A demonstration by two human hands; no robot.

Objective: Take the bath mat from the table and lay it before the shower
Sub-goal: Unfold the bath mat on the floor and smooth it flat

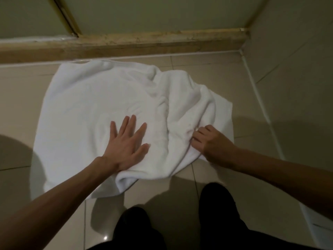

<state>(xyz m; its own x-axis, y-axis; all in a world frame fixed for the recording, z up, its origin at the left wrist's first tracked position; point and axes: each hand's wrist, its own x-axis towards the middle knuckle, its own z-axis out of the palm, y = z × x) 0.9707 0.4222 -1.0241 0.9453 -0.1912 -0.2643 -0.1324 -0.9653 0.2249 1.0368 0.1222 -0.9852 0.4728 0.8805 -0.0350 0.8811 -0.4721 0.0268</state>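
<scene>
Bath mat (100, 98): white, plain terry cloth, lying on the floor tiles (255, 177) just in front of the shower threshold (144, 44); its far edge runs along the foot of the threshold.
Mat, left part: spread fairly flat, with only shallow ripples.
Mat, right part: bunched into raised folds and creases that run from the far edge towards the person.
Mat, near edge: rolled under itself in a thick lip just below the left wrist.
Left hand (126, 147): palm down on the middle of the mat, fingers straight and spread apart, pressing flat on the cloth.
Right hand (210, 141): at the mat's right side, knuckles up, fingers curled into a raised fold and gripping it (the fingertips are buried in the cloth, so the thumb's place cannot be made out).
Arms: both bare, reaching in from the lower corners.
Threshold: a low beige stone step, worn and stained, with a pale line of sealant where it meets the tiles.
Shower enclosure (162, 13): pale panels above the step, with a brass-coloured strip (66, 17) slanting down to it at the left.
Right wall (297, 51): large beige tiles, meeting the floor along a white joint.
Legs (216, 213): dark trousers, at the bottom edge, near the mat.
</scene>
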